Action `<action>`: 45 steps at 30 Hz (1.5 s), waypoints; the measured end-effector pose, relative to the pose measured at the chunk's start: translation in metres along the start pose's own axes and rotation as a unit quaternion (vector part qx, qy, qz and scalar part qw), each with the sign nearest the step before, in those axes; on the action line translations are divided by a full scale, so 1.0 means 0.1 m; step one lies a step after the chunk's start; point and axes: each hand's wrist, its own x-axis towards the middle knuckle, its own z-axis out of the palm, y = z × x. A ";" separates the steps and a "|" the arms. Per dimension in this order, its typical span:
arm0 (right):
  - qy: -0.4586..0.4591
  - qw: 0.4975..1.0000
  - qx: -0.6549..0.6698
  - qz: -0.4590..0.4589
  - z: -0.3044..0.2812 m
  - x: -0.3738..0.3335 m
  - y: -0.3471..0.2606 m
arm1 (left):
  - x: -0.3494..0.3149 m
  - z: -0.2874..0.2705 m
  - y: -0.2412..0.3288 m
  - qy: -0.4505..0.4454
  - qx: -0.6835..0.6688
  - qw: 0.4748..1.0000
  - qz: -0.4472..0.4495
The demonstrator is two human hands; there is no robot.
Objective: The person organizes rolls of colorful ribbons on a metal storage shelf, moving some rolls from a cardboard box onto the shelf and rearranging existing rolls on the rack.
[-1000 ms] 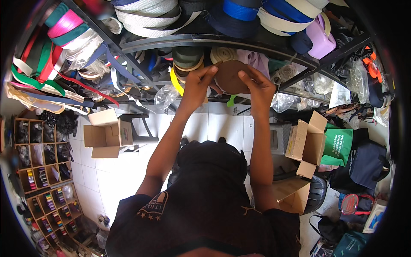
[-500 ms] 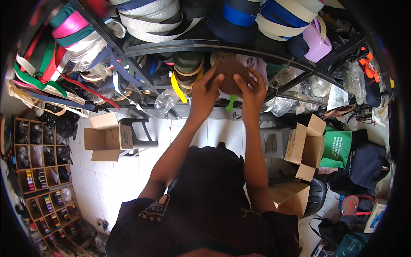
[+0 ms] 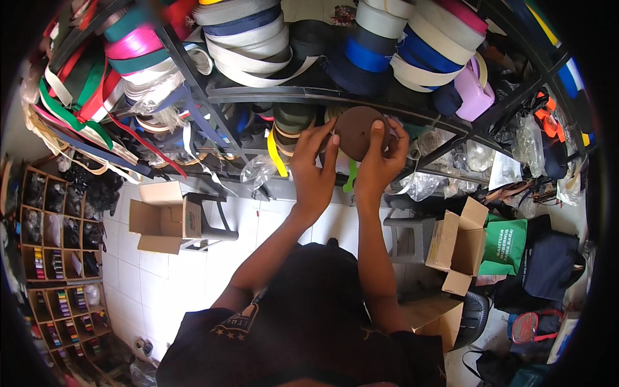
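Head view. Landmark: black metal storage rack (image 3: pixel 290 95), spanning the top.

Dark-brown, flat, round disc (image 3: pixel 358 145) held up in front of the rack, about level with the front bar of its upper shelf and partly hiding the lower one. Broad face shows, small dark mark near its middle. Whether it is a wound roll, cannot tell.

Right hand (image 3: pixel 380 166): gripping the disc, thumb flat on its face, other fingers bent round its right edge and partly hidden. Left hand (image 3: pixel 314 174): thumb and forefinger at the disc's left edge, thumb tip up against it, rest of the fingers loosely curved. Gripping or only steadying there, cannot tell.

Rack's upper shelf: stacked pale grey and white webbing rolls (image 3: pixel 248 39) left of the disc; bright blue webbing roll (image 3: pixel 366 57) above it; lilac plastic container (image 3: pixel 474 93) toward the rack's right end.

Rack's lower part: yellow strap end (image 3: pixel 277 155) hanging near the left hand; crumpled clear plastic bag (image 3: pixel 256 171) just beside that strap; bright green strip (image 3: pixel 351 175) hanging between the wrists. Long red strap (image 3: pixel 148 149) slanting down at the rack's left end.

Below the rack, left: open brown cardboard box (image 3: pixel 143 216) on a dark grey stool (image 3: pixel 217 222), white tiled floor (image 3: pixel 174 284) around. Below the rack, right: grey plastic stool (image 3: pixel 411 226), second open cardboard box (image 3: pixel 469 245), green bag with white printing (image 3: pixel 493 261) touching or just beside that box.
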 end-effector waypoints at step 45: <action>-0.240 0.969 0.018 -0.059 0.81 0.38 -0.24 | 2.29 -0.11 0.47 -0.139 0.524 0.794 0.274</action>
